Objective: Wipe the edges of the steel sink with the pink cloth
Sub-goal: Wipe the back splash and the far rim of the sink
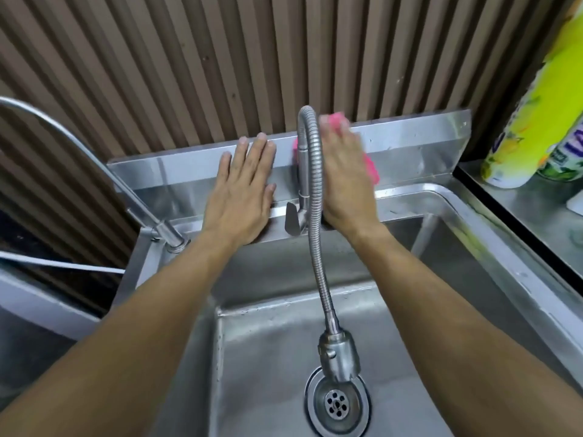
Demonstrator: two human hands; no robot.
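A ribbed brown wall (157, 58) is standing behind the steel sink (492, 234), whose raised back edge (410, 134) is running along it. The left hand (243, 187) is lying flat and open on that edge, fingers straight and pointing at the wall. The right hand (344, 178) is pressing the pink cloth (370, 165) against the same edge just right of the hose tap (312, 197); its fingers are blurred, so its grip cannot be told. Bottles (517, 121) are standing on the desk (536, 209) at the right, leaving the edge bare between.
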